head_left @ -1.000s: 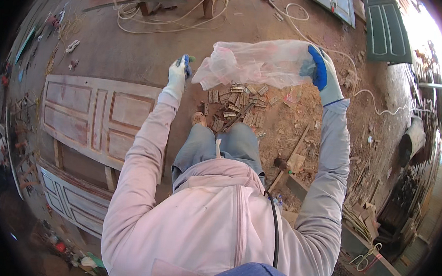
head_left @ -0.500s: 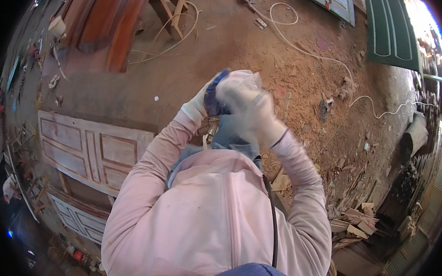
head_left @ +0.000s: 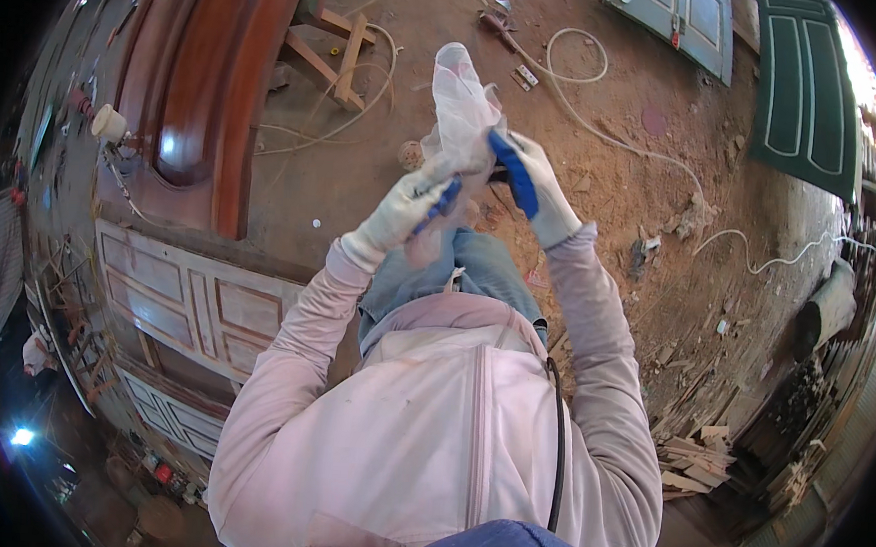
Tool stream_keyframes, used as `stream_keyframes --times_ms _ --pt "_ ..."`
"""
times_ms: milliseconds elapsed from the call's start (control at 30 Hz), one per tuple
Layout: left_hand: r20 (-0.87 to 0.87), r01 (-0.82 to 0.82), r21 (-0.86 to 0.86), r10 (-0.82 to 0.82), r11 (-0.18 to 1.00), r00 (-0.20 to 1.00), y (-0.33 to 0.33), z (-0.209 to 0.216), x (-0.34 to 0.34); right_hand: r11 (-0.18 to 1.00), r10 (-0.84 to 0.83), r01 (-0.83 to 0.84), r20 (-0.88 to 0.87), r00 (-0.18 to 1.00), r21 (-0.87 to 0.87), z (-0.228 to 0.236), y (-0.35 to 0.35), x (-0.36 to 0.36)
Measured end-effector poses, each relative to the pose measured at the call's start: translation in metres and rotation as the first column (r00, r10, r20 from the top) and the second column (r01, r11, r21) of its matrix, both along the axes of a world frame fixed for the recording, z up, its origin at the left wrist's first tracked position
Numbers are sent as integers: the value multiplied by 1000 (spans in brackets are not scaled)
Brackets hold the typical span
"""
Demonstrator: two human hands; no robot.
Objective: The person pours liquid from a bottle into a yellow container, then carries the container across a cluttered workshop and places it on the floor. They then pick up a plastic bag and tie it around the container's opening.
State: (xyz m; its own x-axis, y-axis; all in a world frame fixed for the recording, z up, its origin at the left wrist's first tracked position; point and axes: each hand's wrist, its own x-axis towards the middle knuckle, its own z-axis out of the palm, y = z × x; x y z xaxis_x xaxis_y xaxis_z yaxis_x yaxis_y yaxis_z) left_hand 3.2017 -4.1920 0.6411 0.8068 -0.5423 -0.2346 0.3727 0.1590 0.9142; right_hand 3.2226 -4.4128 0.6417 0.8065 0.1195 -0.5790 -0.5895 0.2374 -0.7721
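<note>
My left hand [head_left: 402,210], in a white glove with blue on the palm side, is closed round a bunched, thin, see-through white cloth [head_left: 461,94]. The cloth rises beyond the hand into a rounded upper end, and a fainter, pinkish tail hangs below the fingers. At the right side of the cloth is my right hand [head_left: 541,192], in a matching glove. Its fingers are stretched out with the blue palm side toward the cloth, and the fingertips reach its edge. Part of the right thumb is hard to make out.
A glossy brown wooden panel [head_left: 199,73] stands at the far left, near a wooden trestle [head_left: 350,56]. A pale panelled door [head_left: 194,295] lies left of me. A pale hose [head_left: 643,146] crosses the debris-strewn ground. Wood scraps [head_left: 696,460] lie to the right.
My hands have moved apart from their blurred overlap. The cloth, bundled between them before, now stretches upward from my left hand. My right hand has shifted rightward, its fingers extended.
</note>
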Motion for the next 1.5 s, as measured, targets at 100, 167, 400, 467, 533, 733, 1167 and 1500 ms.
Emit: stream_keyframes --times_ms 100,167,400,467,533,733,1167,1500 --pt "152 -209 214 179 954 972 -5 -15 16 973 -232 225 274 933 58 -4 -15 57" --pt "24 -477 200 483 856 876 -19 -23 20 933 -349 295 324 880 204 9 -21 92" --pt "-7 -185 408 205 894 979 -26 -64 67 967 -190 245 440 877 -72 38 -50 206" --pt "55 -74 491 54 868 997 -13 -54 113 944 -133 280 579 805 -172 50 -60 233" --pt "160 -82 551 -9 831 987 -4 -41 154 909 -96 341 673 733 -241 56 -63 262" --pt "248 138 859 -637 493 730 -12 -19 218 944 -73 -95 482 873 315 100 -76 327" --pt "-171 -578 -396 561 714 810 -56 124 416 551 779 -834 343 525 25 181 -72 425" --pt "540 -911 11 764 413 353 -11 187 406 728 641 -675 466 610 -117 143 -81 475"
